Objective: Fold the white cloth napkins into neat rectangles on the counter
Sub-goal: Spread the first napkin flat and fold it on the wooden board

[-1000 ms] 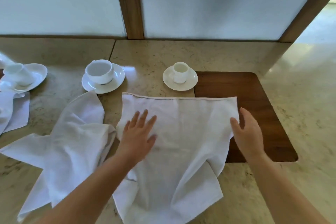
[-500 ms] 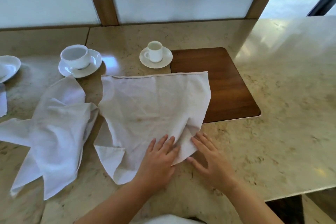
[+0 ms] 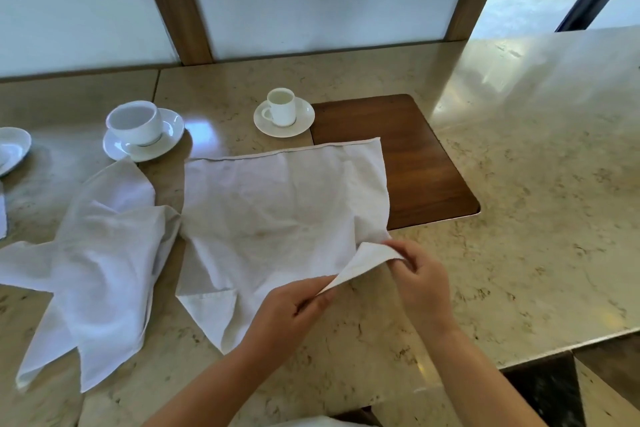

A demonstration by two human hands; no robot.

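I have the napkin [image 3: 277, 218] lying mostly flat on the counter [image 3: 519, 218], its far right corner overlapping the wood inlay [image 3: 415, 163]. My left hand [image 3: 287, 315] pinches the near hem between thumb and fingers, and my right hand [image 3: 422, 281] pinches the same hem a little farther along, so a short strip of cloth is lifted and stretched between the two grips. Everything beyond my grips rests on the stone.

It reads as light, soft and limp. It sags and creases wherever I am not holding it, and the near-left corner, left of my left grip, is folded under itself. I judge it won't keep a line unless I tension it, so the hem and corners are the places to hold, not the middle.

On polished stone it will probably slide easily, so I'd drag gently. Far beyond my grips stand a cup [image 3: 282, 107] and a second cup [image 3: 136, 121] on saucers; left of my left grip lies a crumpled napkin [image 3: 97, 253].
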